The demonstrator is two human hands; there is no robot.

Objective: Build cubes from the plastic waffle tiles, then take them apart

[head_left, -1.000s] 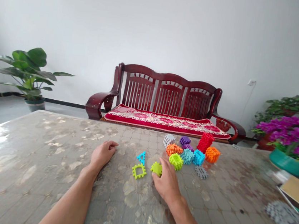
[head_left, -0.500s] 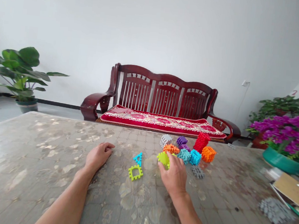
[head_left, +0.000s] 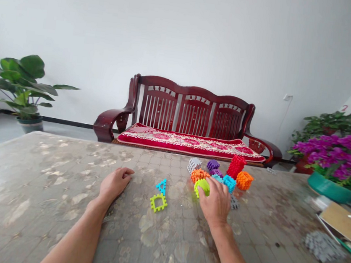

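Here's my right hand, curled partway closed, thumb on the near side of the lime-green interlocking-tile stack, fingers over its right side! That stack sits just off my thumb at ten o'clock, with the orange tile stack right behind it at twelve and the red tile stack at two. Over at nine o'clock, my left hand lies on the worktop, fingers loosely bent, nothing visible in its hold. Between my hands: the blue triangle frame, the lime-green square frame at its six o'clock.
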